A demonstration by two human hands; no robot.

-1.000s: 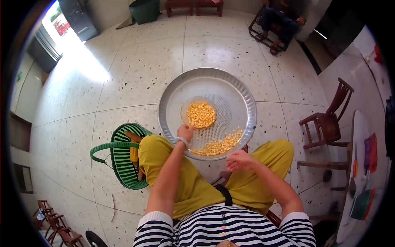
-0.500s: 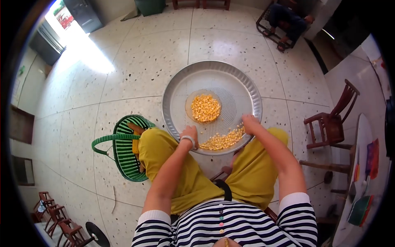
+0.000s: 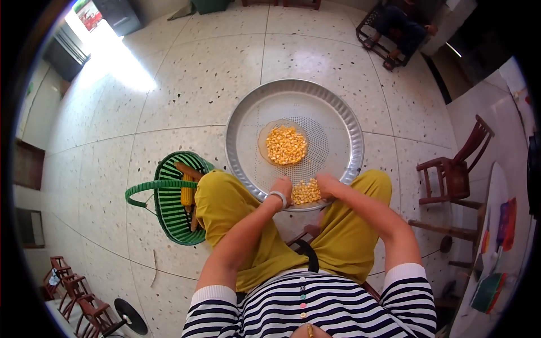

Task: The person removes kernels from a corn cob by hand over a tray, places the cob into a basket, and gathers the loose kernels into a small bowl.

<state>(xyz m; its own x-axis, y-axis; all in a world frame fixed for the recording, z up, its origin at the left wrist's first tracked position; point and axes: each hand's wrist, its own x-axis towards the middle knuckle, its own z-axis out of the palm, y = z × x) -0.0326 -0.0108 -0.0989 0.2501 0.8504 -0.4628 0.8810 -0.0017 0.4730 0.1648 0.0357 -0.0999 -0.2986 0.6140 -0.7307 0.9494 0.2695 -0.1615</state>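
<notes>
A large round metal pan (image 3: 240, 112) with a perforated middle lies in front of my knees. In it stands a clear shallow bowl (image 3: 262, 147) heaped with yellow corn kernels (image 3: 287, 145). Near the pan's front rim lies a smaller heap of loose corn kernels (image 3: 306, 192). My left hand (image 3: 281, 188), with a pale bracelet at the wrist, is against the left side of that heap, cupped and open. On its right side is my right hand (image 3: 326, 185), also open and somewhat blurred. The fingertips of both hands are partly hidden.
Left of my knee stands a green basket (image 3: 163, 209) holding a corn cob (image 3: 186, 195) and brown cobs. A wooden chair (image 3: 452, 176) and a table (image 3: 489, 225) are at the right. Another person (image 3: 397, 31) sits at the back right.
Both hands have moved toward each other along the pan's front. The spread band of loose kernels is now a compact heap between them. The bowl stays inside the pan.
</notes>
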